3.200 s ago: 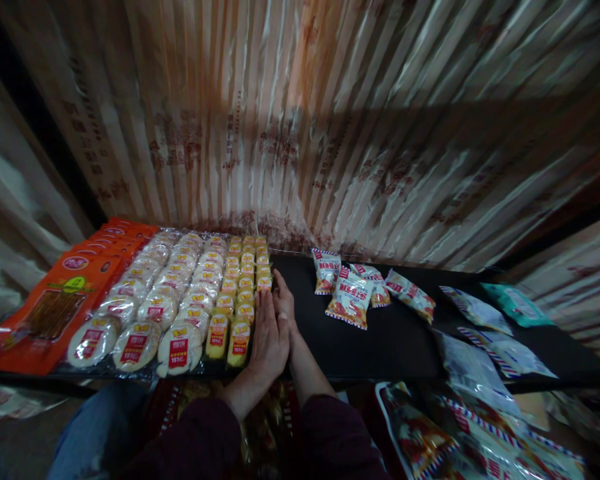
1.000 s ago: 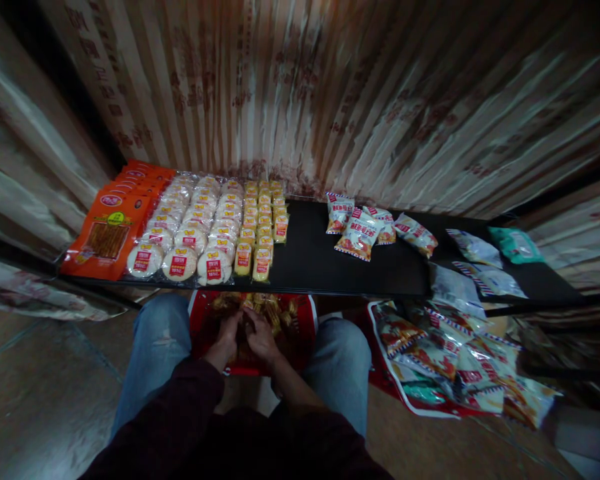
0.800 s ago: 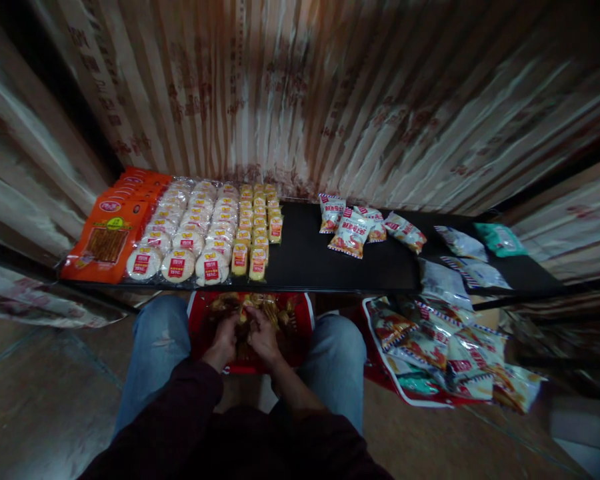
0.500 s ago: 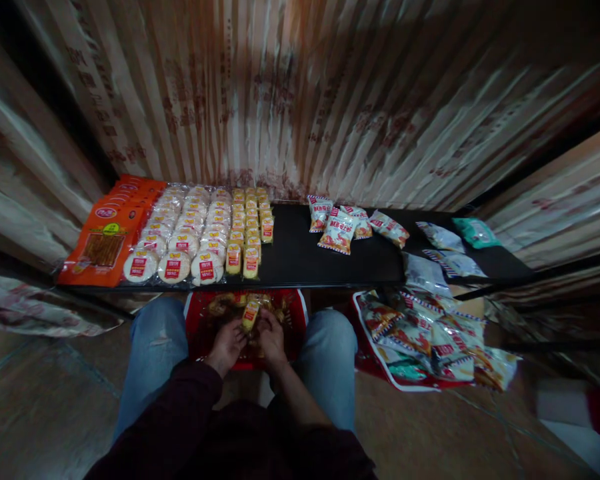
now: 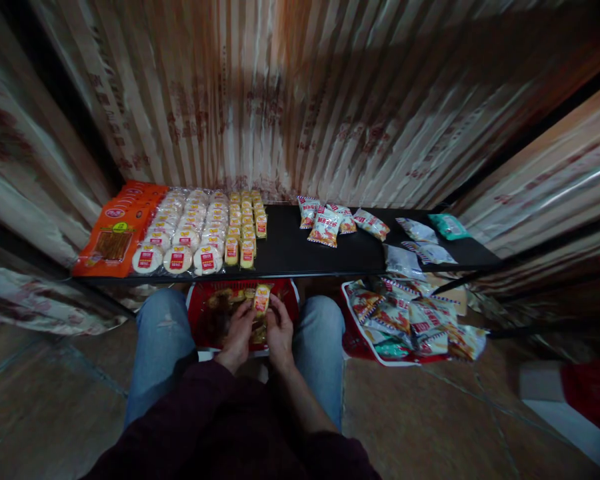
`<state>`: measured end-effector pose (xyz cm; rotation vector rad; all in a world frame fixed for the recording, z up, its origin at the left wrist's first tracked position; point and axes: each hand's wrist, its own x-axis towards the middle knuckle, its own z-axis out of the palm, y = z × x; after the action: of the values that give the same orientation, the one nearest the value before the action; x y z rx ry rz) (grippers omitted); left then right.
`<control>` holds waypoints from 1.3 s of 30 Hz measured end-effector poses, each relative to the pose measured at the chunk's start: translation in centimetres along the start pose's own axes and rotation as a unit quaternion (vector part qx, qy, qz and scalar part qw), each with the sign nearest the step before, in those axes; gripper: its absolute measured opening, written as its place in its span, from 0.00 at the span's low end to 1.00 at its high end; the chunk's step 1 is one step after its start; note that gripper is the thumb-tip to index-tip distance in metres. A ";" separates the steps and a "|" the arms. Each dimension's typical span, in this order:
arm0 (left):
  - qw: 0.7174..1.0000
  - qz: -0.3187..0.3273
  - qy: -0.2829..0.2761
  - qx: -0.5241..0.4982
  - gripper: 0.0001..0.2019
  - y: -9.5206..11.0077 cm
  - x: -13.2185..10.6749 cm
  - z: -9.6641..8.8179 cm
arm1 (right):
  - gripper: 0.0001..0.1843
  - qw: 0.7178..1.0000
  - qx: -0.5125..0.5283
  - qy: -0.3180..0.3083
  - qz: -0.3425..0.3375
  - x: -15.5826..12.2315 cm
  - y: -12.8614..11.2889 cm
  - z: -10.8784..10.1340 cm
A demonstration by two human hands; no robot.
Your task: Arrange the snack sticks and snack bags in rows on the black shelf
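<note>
A small yellow snack pack [image 5: 261, 300] with a red and white label is held upright between my two hands, over the red basket [image 5: 193, 320] at my knees. My left hand [image 5: 237, 335] grips it from the left side, fingers closed. From the right, my right hand [image 5: 280, 333] closes on its other edge. Loose packs lie in the basket below, dim and partly hidden by my hands. On the black shelf [image 5: 285, 257] ahead, matching yellow packs [image 5: 247, 250] stand in rows.
Left of the yellow rows lie round white crackers [image 5: 179, 259] in clear wrap and orange snack bags [image 5: 111, 237]. White snack bags [image 5: 325, 227] and a green bag [image 5: 449, 227] lie on the shelf's right half. A second basket [image 5: 356, 327], heaped with bags, stands by my right knee.
Both hands have come up a little and to the right with the yellow pack, which now stands more upright. The whole view has shifted slightly, moving the shelf's right side leftward.
</note>
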<state>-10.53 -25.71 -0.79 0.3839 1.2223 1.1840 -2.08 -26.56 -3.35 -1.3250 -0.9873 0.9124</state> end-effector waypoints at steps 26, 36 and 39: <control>0.989 0.116 -0.005 0.092 0.19 2.4 -2.5 1.2 | 0.18 1.000 0.001 0.018 -0.022 0.1 -4.1 0.9; 0.993 0.095 0.003 0.073 0.18 1.8 -1.6 0.6 | 0.16 0.998 -0.034 0.023 -0.050 -0.2 -4.3 0.7; 0.993 0.099 -0.003 0.062 0.19 1.7 -1.7 0.7 | 0.17 0.996 -0.050 0.018 -0.066 -0.2 -4.2 0.7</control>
<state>-10.57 -26.28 1.64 0.6135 1.2784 1.2775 -2.91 -26.68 0.84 -1.3384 -1.0918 0.7442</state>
